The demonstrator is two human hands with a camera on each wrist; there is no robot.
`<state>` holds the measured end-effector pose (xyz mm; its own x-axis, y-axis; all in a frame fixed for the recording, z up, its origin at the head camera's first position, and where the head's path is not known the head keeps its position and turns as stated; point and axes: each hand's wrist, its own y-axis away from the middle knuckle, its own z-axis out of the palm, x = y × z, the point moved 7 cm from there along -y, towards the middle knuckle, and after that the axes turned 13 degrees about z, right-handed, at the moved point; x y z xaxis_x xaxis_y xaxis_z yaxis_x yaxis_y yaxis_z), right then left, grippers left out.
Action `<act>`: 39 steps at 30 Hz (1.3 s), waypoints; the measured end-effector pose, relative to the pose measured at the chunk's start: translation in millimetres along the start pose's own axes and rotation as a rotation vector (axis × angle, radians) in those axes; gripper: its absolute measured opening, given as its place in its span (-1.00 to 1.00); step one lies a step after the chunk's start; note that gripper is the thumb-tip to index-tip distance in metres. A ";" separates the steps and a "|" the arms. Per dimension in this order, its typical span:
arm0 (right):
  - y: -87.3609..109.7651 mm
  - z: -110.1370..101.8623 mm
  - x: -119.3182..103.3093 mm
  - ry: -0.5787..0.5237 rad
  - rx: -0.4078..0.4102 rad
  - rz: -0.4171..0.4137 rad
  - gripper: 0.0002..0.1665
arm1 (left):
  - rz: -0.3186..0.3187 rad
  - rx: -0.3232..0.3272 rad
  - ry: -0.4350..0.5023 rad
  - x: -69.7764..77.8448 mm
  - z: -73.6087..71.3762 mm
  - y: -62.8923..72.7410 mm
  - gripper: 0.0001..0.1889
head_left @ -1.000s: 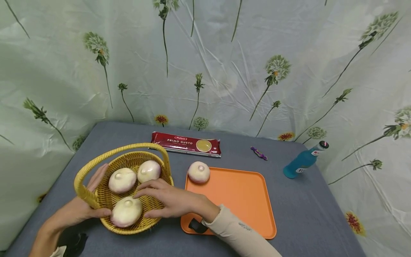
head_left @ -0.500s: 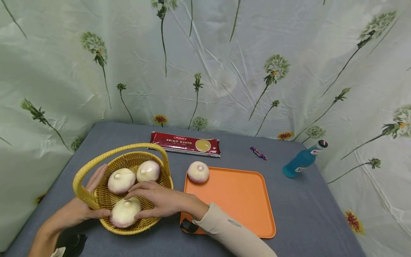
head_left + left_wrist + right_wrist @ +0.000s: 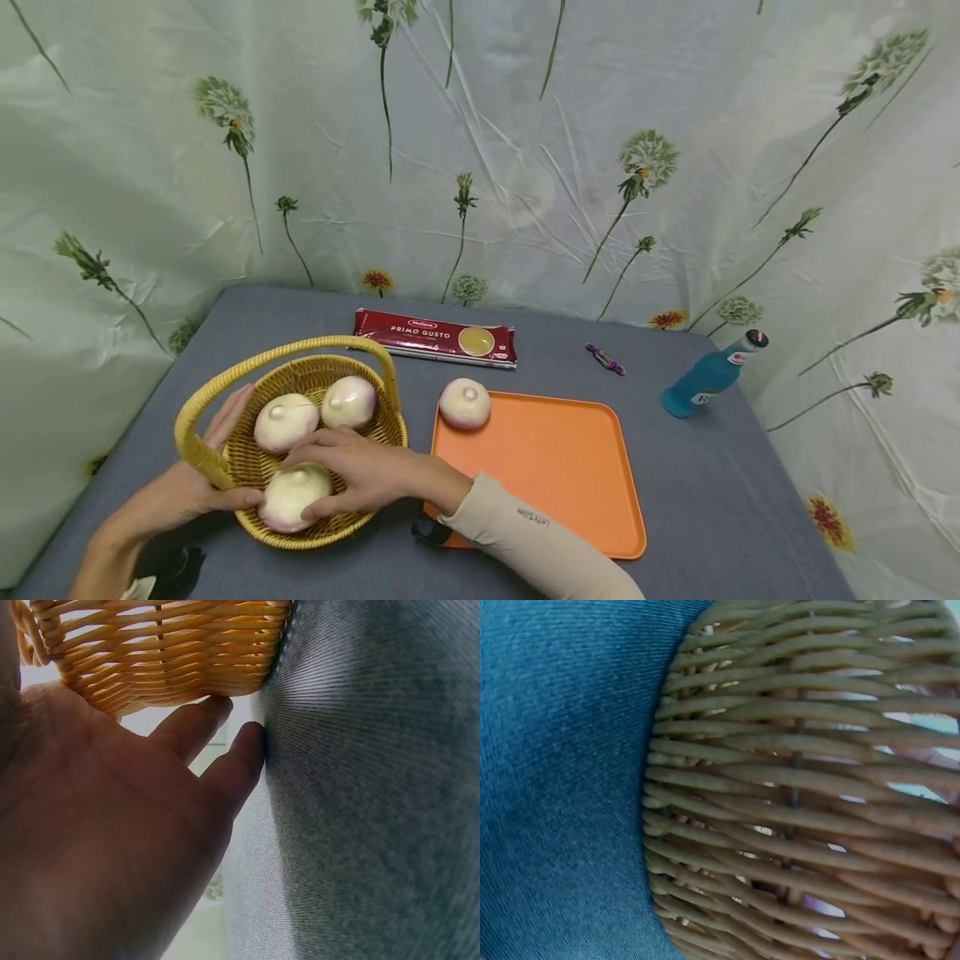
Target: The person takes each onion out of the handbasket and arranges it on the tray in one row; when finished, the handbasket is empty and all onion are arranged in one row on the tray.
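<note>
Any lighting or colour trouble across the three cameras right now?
Head: fairly even light, soft sheen on the wrinkled backdrop; left wrist: left hand dark against a bright background; right wrist: basket dim, tablecloth tinted blue, though grey in the head view.

A pale, creased, flower-printed sheet [image 3: 525, 208] hangs behind and beside the grey-blue, cloth-covered table [image 3: 712, 500].
</note>
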<state>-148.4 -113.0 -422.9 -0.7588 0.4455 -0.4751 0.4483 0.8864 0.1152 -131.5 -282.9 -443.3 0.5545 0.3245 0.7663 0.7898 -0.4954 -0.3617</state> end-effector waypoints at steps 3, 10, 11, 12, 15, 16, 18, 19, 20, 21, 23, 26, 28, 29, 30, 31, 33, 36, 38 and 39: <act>-1.3 3.2 -0.6 0.029 0.000 -0.003 -0.34 | -0.003 -0.002 0.010 -0.4 1.4 0.2 0.38; -1.7 4.9 -2.8 0.049 -0.004 -0.002 -0.34 | -0.015 0.000 0.011 -0.3 1.4 0.2 0.39; -1.7 4.5 -3.3 0.044 -0.004 -0.004 -0.34 | -0.014 0.001 0.013 0.1 1.2 -0.1 0.39; -1.7 4.1 -3.8 0.041 -0.005 -0.005 -0.34 | -0.015 0.001 0.016 0.6 1.0 -0.3 0.39; -1.5 2.9 -4.7 0.032 -0.001 -0.010 -0.33 | -0.005 0.003 0.018 2.4 0.1 -1.1 0.38; -1.4 2.5 -4.9 0.029 0.002 -0.011 -0.33 | -0.001 0.004 0.016 2.8 -0.1 -1.3 0.38; -1.1 2.1 -4.8 0.025 0.007 -0.009 -0.32 | 0.005 0.004 0.012 3.3 -0.5 -1.4 0.37; -0.9 2.0 -4.6 0.022 0.009 -0.007 -0.32 | 0.010 0.005 0.008 3.4 -0.8 -1.5 0.38; -0.7 1.9 -4.5 0.021 0.012 -0.006 -0.31 | 0.012 0.005 0.007 3.2 -0.9 -1.6 0.38; -0.5 1.5 -4.5 0.020 0.015 -0.005 -0.30 | 0.013 0.005 0.004 2.9 -1.1 -1.6 0.38; -0.1 0.8 -4.1 0.017 0.023 -0.001 -0.28 | 0.014 0.005 -0.005 2.0 -1.4 -1.9 0.38; 0.6 -0.6 -3.6 0.012 0.032 0.004 -0.24 | 0.012 0.006 -0.005 0.5 -1.6 -2.7 0.38; 1.0 -1.4 -3.1 0.006 0.038 0.006 -0.21 | 0.006 0.007 -0.004 -0.3 -1.5 -3.0 0.38; 1.2 -1.5 -2.8 0.004 0.037 0.009 -0.20 | 0.002 0.007 0.003 -0.7 -1.3 -2.9 0.38; 1.4 -1.3 -2.3 0.000 0.036 0.012 -0.19 | -0.002 0.007 0.001 -0.9 -1.2 -2.6 0.38; 1.5 -1.0 -1.9 0.000 0.033 0.016 -0.19 | -0.008 0.006 0.002 -1.2 -1.0 -2.2 0.38; 2.3 -0.5 -1.4 -0.010 0.030 0.020 -0.21 | -0.019 0.004 0.006 -1.6 -0.3 -1.2 0.37; 3.6 0.1 -0.9 -0.010 0.031 0.029 -0.28 | -0.035 0.001 0.018 -2.0 0.6 0.2 0.36; 4.0 0.6 -1.1 -0.012 0.035 0.027 -0.32 | -0.045 0.001 0.032 -2.6 1.2 1.1 0.36; 4.2 0.5 -1.4 -0.011 0.039 0.025 -0.34 | -0.051 0.002 0.036 -3.0 1.4 1.6 0.36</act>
<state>-145.1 -110.0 -422.2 -0.7419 0.4662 -0.4820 0.4857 0.8692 0.0931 -131.5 -283.5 -446.9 0.5038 0.3198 0.8024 0.8171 -0.4778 -0.3226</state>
